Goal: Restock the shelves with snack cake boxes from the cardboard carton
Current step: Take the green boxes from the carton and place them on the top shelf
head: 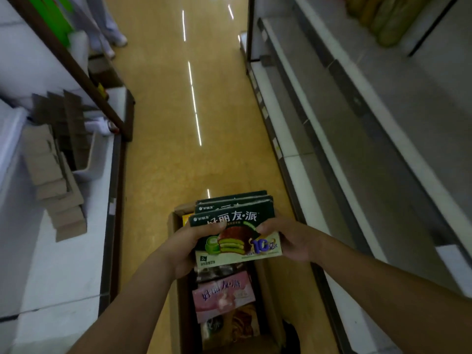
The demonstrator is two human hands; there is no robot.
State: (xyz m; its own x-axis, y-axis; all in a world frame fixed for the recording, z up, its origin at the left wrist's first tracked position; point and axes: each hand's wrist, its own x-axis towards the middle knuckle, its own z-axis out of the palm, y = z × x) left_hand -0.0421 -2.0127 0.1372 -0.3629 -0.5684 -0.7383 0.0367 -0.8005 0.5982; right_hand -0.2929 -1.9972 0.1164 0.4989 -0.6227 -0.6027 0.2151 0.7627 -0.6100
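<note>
A stack of green snack cake boxes (237, 233) is held above the open cardboard carton (176, 290) on the aisle floor. My left hand (186, 247) grips the stack's left side, thumb on the top box. My right hand (291, 238) grips its right side, thumb on the front face. Inside the carton lie a pink snack cake box (222, 297) and other packs below it. The grey shelves (357, 129) on the right stand mostly bare.
A left shelf unit (63, 226) holds flattened cardboard pieces (51, 175) and a white bin. The yellow aisle floor (178, 111) stretches ahead. A person's legs in white stand at the far left end. Green-yellow packs (388, 19) sit on the upper right shelf.
</note>
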